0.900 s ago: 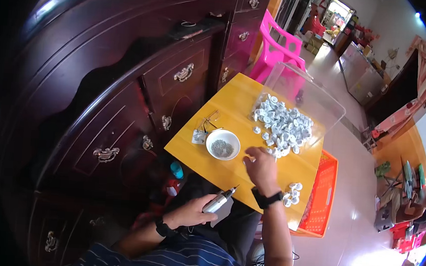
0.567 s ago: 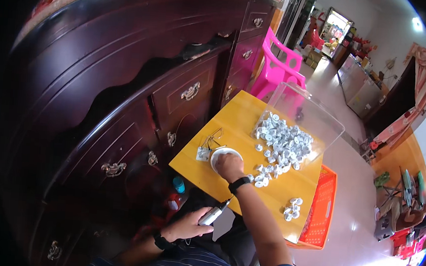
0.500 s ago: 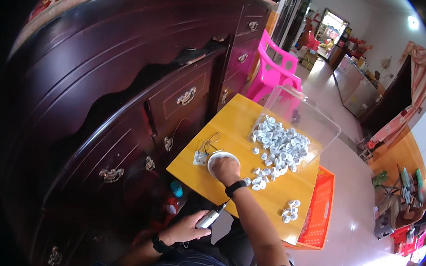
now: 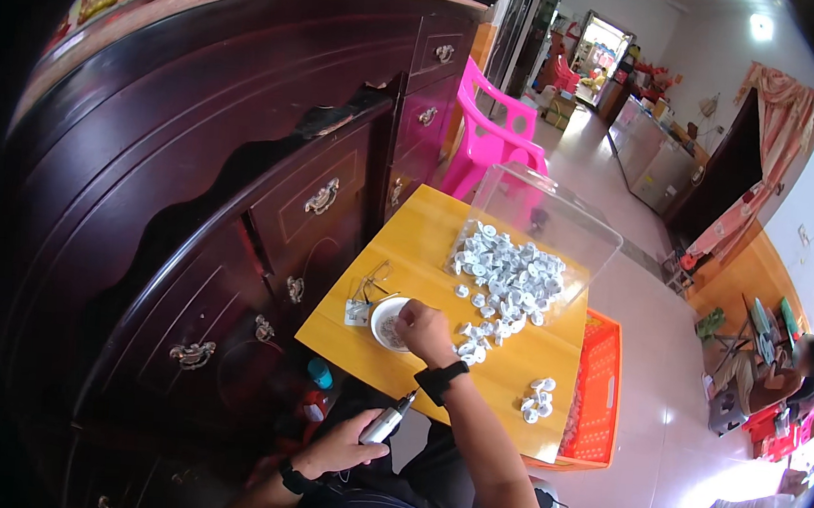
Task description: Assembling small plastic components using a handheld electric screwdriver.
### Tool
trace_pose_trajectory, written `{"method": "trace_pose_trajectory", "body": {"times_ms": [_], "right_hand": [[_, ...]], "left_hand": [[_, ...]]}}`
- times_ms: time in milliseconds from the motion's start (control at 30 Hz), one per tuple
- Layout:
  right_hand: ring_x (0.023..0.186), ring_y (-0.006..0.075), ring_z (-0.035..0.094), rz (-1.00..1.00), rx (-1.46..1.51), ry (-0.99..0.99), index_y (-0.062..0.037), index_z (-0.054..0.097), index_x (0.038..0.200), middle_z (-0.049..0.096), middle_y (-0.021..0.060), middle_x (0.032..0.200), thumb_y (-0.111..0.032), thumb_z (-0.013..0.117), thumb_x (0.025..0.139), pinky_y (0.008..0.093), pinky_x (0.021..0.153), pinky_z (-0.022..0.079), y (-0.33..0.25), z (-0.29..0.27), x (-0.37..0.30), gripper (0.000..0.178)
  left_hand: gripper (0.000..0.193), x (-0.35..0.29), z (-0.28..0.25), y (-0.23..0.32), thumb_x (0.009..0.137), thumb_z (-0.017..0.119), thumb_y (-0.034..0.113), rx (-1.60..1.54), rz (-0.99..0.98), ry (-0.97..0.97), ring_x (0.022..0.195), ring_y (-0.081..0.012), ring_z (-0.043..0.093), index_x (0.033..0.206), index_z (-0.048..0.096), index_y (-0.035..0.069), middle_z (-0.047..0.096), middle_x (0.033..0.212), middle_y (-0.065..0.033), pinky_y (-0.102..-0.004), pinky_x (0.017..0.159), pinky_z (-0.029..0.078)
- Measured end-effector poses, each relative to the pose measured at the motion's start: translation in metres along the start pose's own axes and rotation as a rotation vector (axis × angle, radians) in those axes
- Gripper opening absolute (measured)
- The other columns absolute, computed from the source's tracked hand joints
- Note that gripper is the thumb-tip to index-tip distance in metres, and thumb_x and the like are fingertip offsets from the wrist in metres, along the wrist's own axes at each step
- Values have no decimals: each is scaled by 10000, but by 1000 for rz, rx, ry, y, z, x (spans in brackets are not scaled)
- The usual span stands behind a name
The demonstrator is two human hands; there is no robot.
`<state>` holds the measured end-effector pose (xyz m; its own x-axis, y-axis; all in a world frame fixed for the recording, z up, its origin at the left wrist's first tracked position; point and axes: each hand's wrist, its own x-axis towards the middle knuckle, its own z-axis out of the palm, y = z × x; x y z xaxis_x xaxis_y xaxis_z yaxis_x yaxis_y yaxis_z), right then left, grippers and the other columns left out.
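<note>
My left hand (image 4: 342, 446) is wrapped around a slim silver-and-black electric screwdriver (image 4: 382, 428), its tip pointing up beside the near edge of the yellow table. My right hand (image 4: 428, 335) is over the right side of a small white bowl (image 4: 379, 313), fingers pinched together; whatever they hold is hidden. Tiny pieces lie in the bowl's bottom. Right of the hand, a heap of small white round plastic parts (image 4: 511, 273) spills from a clear plastic tray (image 4: 575, 219). A few more such parts (image 4: 537, 401) form a separate cluster at the table's right corner.
Left of the bowl lie a pair of wire glasses (image 4: 373, 276) and a small flat packet (image 4: 357, 313). A dark wooden cabinet (image 4: 175, 191) borders the table's left side. An orange crate (image 4: 598, 390) stands at its right, a pink chair (image 4: 491, 132) behind. Seated people are far right.
My right hand has lifted from the bowl's middle to its right side, uncovering more of the inside. The left hand keeps its hold on the screwdriver. The whole view has shifted slightly.
</note>
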<state>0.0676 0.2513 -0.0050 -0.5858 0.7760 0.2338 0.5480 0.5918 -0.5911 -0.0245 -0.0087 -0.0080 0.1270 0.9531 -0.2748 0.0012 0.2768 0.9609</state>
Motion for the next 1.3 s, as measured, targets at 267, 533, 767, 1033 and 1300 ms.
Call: {"method": "trace_pose_trajectory", "body": {"times_ms": [267,533,767,1033,1300], "right_hand": [[702,84,630,440,992,35,-52,685,1043,696,7,893,-74,702,938,230,641,512,31,-50,-80,109],[789,108,645,567,1323,114,-34,688,1038,701,51,1018,-77,695,985,252,717,546,56,-50,-167,68],[808,140,650,513,1557,60,-42,670,1045,672,45,976,-30,655,996,256,730,551,55,-43,-169,53],[813,150,668,502,1595,52,-51,673,1049,685,53,939,-25,656,989,264,724,560,56,-37,-166,67],[811,158,679,460,1597,-5,-42,677,1042,690,61,926,-18,661,985,269,741,569,61,-38,-167,64]], "left_hand": [[641,-1,11,11,904,745,98,47,102,25,678,-97,622,1476,465,24,629,970,-46,-268,622,530],[669,14,29,17,912,744,131,154,252,-13,843,-105,670,1496,442,3,643,1122,-93,-292,772,564],[707,10,38,25,899,753,143,88,169,-71,1088,-180,662,1508,427,-7,649,1254,-138,-335,941,547],[701,10,33,16,904,750,134,202,202,-43,1183,-193,633,1510,425,-1,653,1292,-141,-349,1011,514],[665,9,28,16,931,718,102,-37,11,-156,920,-111,687,1521,421,26,652,1149,-82,-298,802,572]]}}
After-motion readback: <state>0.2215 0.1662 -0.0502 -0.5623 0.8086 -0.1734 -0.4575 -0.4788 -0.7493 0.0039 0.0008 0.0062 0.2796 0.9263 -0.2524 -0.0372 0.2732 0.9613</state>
